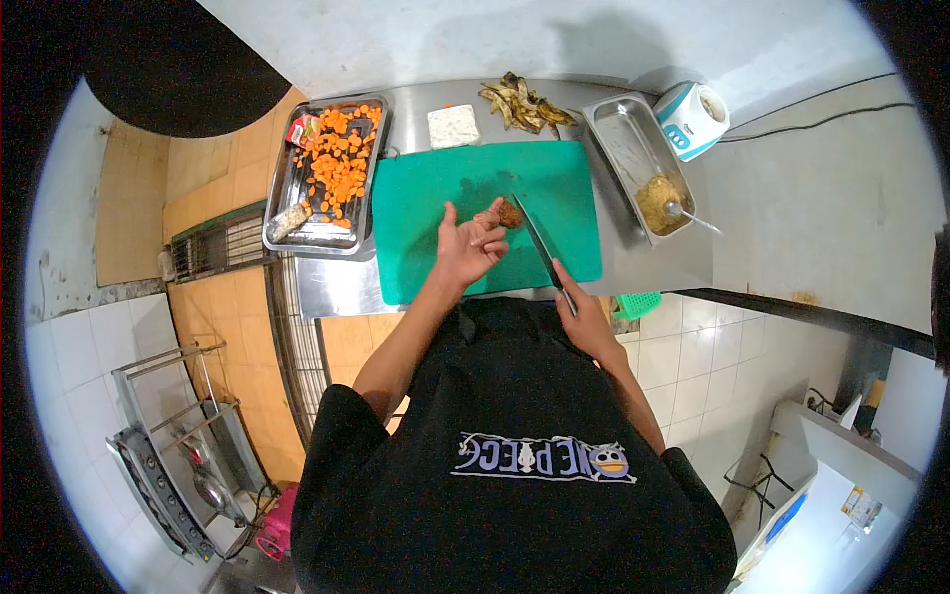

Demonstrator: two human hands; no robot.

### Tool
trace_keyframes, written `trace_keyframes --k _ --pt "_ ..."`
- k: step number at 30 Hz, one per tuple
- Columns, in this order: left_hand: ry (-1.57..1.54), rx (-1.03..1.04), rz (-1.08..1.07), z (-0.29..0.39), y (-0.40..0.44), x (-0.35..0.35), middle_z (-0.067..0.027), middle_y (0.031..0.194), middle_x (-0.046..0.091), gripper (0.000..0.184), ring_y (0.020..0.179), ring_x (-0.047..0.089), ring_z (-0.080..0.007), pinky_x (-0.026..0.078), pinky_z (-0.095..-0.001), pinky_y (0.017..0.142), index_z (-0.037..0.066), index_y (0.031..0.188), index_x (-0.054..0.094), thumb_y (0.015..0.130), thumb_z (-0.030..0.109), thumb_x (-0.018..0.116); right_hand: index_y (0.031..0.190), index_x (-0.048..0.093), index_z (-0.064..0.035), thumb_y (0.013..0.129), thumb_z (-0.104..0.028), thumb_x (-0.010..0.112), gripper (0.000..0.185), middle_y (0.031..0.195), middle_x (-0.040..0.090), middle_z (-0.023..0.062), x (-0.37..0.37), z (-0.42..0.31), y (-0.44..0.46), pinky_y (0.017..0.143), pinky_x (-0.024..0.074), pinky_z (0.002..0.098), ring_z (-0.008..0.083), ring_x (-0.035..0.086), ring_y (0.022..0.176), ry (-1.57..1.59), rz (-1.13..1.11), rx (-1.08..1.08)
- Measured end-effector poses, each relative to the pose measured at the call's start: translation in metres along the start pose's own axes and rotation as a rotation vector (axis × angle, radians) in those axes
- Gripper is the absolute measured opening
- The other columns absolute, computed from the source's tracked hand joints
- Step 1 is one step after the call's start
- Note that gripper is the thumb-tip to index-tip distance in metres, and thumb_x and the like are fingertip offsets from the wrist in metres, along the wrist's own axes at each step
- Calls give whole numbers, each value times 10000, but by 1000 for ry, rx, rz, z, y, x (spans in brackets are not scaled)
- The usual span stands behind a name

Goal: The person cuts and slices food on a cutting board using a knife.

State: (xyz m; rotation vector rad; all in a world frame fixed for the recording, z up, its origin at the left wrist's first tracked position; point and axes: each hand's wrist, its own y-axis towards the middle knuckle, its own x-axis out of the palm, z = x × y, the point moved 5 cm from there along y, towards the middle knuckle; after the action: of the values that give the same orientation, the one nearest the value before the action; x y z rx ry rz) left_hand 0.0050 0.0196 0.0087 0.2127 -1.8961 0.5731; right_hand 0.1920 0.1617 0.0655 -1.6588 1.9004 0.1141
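Observation:
My right hand (586,325) is closed round the handle of a long kitchen knife (542,247), whose blade points away from me over the green cutting board (426,198). At the board's middle lies a small rough brown lump (510,215), just left of the blade. My left hand (469,247) is turned palm up, thumb spread away and fingers partly bent. Its fingertips reach the lump's left side and seem to touch it without gripping. Dark wet smears and small bits mark the board beyond the lump.
Left of the board stands a metal tray (281,188) with orange carrot pieces (341,163). A white block (453,126) and brownish peels (522,104) lie behind the board. At right, a steel pan (618,134) holds yellowish mash (658,201) and a spoon, near a white-and-teal appliance (693,119).

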Motion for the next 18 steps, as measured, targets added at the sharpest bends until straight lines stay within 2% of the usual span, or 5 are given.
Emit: trace_keyframes --k 6,9,12,15,18 --pt "168 1 -15 5 4 -5 42 790 546 906 550 342 -106 308 -317 575 60 1455 476 1000 814 262 1613 414 -142 1056 -107 531 570 1510 552 258 -1 -1 0 1190 350 412 380 498 1439 27 -4 23" --pt "627 61 138 8 2 -3 26 818 558 776 554 349 -98 335 -311 582 117 1534 432 1055 719 334 1620 407 -155 1058 -116 538 579 1516 555 242 -8 -6 4 1182 366 409 353 519 1425 60 36 -57" --pt "1095 166 330 -2 -6 13 -7 896 584 669 594 436 -97 398 -313 608 163 1595 389 1085 593 436 1641 355 -263 1081 -166 530 595 1294 700 267 -8 -5 -3 1002 529 459 383 687 1189 276 -190 522" --pt "1562 351 311 1 -4 19 -82 1124 592 627 729 561 -119 499 -336 712 170 1607 401 1087 509 493 1627 391 -287 1078 -151 534 583 1044 780 177 -2 12 2 846 570 442 318 745 961 353 -171 453" --pt "2023 735 167 10 -4 22 -184 1439 467 600 1090 635 -256 525 -425 918 193 1586 452 1066 473 560 1586 465 -321 1060 -161 559 557 862 751 111 -14 -6 9 719 568 445 280 729 781 -45 261 -314"
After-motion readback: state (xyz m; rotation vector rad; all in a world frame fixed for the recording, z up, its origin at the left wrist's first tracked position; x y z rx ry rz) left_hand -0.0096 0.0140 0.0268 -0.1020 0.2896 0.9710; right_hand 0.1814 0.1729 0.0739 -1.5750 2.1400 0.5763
